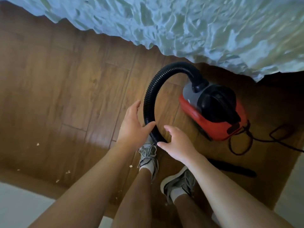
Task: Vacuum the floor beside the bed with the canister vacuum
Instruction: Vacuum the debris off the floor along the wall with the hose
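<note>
Canister vacuum: red body, black hose

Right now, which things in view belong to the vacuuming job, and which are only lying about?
Job: canister vacuum, its hose, power cord, loose black nozzle, crumbs on the wooden floor, left hand and right hand at the hose.

Lying about: bed cover, grey shoes.
</note>
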`<state>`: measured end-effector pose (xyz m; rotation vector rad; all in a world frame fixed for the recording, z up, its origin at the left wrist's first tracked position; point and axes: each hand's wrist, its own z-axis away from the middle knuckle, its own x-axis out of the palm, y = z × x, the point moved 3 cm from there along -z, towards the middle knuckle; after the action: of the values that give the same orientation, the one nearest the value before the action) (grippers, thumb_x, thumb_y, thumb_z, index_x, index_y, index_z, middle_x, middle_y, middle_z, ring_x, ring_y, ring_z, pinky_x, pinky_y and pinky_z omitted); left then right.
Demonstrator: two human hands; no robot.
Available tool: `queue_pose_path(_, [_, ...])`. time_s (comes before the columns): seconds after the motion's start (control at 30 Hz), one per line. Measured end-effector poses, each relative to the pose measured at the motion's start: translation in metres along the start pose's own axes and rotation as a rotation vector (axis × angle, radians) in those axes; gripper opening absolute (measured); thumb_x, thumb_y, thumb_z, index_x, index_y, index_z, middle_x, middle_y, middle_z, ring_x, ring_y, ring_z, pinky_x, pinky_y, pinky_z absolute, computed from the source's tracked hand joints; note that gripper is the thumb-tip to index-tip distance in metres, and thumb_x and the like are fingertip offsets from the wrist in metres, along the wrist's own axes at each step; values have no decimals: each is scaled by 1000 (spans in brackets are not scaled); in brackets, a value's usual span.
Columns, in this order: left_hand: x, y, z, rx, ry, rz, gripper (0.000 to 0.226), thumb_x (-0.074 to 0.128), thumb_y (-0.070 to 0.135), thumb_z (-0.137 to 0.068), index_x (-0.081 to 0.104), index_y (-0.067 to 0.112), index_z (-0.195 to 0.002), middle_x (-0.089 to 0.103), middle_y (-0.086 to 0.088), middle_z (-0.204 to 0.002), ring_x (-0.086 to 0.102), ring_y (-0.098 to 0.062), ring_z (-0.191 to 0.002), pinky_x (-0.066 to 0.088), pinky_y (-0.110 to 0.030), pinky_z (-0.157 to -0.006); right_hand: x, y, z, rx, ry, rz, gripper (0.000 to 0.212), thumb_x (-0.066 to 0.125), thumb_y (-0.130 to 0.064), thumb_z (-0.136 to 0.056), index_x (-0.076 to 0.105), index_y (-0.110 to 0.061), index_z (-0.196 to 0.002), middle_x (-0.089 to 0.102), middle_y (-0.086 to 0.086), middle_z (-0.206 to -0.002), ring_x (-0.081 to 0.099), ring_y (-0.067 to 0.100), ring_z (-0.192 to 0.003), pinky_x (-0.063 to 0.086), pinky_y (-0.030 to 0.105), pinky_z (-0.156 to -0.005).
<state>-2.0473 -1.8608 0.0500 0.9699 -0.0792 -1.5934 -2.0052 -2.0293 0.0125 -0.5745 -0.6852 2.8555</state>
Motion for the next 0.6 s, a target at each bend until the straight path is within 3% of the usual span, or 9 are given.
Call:
queue_pose_path(0.13, [2,-20,-3,-39,13,61,90,79,33,-86,25,26,-159,37,8,-159,36,-8,-145,36,-39,-119,24,-1,-16,32,-15,-35,76,71,-40,-89,34,-19,-153,42,0,-153,41,20,-140,38,35,-111])
queue_pose_path(0.27, [3,-36,-1,-45,15,89,90,78,35,-87,25,26,-159,37,8,-160,36,-9,-145,37,-40,-119,38,-3,-26,41,35,-38,45,70,-33,-90,55,-22,-131,61,-2,-123,59,19,-116,47,27,-87])
queue_pose_path(0.37, [3,-45,3,-64,15,128,91,79,38,-87,24,28,-159,35,9,-160,35,-8,-145,36,-40,-119,42,-5,-26,41,77,-70,36,71,-31,-90,59,-21,-123,63,-6,-108,62,18,-104,49,27,-80])
queue_pose_path(0.43, [3,-49,8,-76,17,145,91,78,39,-87,23,28,-159,35,9,-161,35,-8,-146,36,-40,-119,38,-10,-22,27,89,-98,35,71,-31,-90,60,-21,-121,61,-8,-100,62,16,-98,50,27,-78])
queue_pose_path(0.6, [-1,-49,25,-105,37,206,85,75,38,-90,26,26,-158,38,7,-159,37,-9,-144,37,-40,-119,13,-33,-9,-47,58,-230,34,74,-34,-86,63,-30,-118,71,-11,-104,67,10,-98,58,39,-87])
